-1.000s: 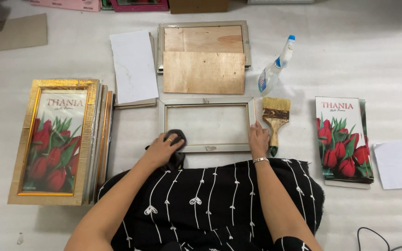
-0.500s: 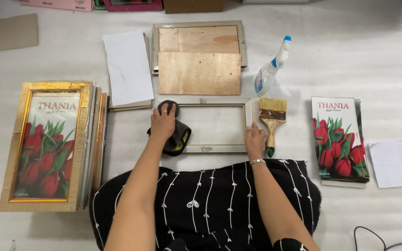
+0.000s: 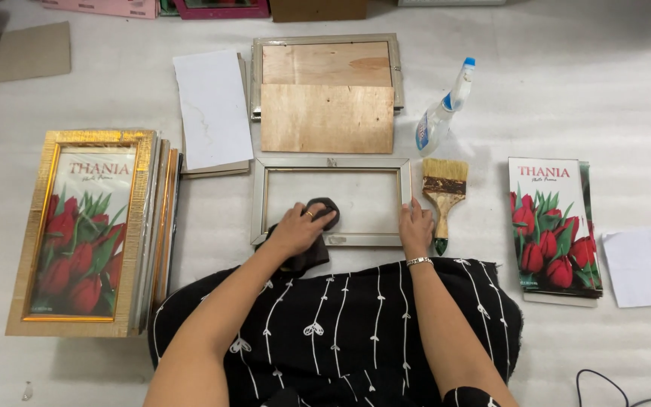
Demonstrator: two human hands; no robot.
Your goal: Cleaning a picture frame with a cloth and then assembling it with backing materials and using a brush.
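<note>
A silver picture frame (image 3: 331, 163) lies face down in front of me with its glass showing. My left hand (image 3: 296, 228) presses a dark cloth (image 3: 322, 213) onto the glass near the frame's lower left part. My right hand (image 3: 416, 226) rests flat on the frame's lower right corner and holds it still. A paintbrush (image 3: 443, 192) with a wooden handle lies just right of the frame, close to my right hand.
A spray bottle (image 3: 440, 113) lies beyond the brush. Two plywood backing boards (image 3: 327, 117) sit on another frame behind. White sheets (image 3: 211, 105) lie at back left. A stack of gold frames with tulip prints (image 3: 84, 226) is at left, loose tulip prints (image 3: 553, 222) at right.
My left hand has moved the cloth across the glass, from the left edge toward the lower middle of the frame. My right hand has stayed on the frame's right corner.
</note>
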